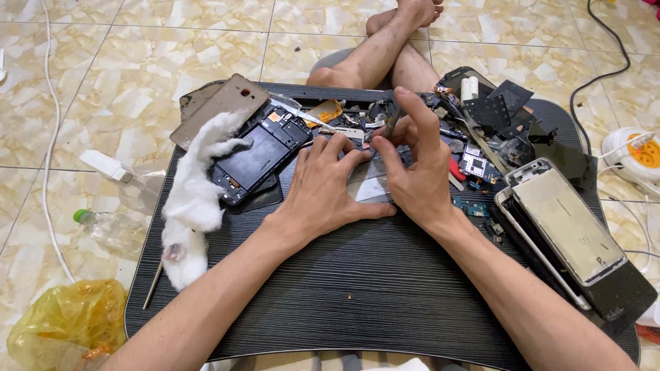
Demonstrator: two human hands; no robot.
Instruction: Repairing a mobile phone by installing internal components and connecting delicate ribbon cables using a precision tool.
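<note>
Both forearms are bare from the bottom edge of the frame up to the wrists, with no sleeves, watch, bracelet or gloves showing. The left hand point(323, 189) is bare, with no rings on its fingers and short, trimmed nails. The right hand point(412, 172) is bare too, ringless, its nails likewise short. Fine dark hair runs along both forearms. Beyond the hands, two bare lower legs point(385, 51) show, with a bare foot point(419, 10) at the top edge, without sock or shoe.
</note>
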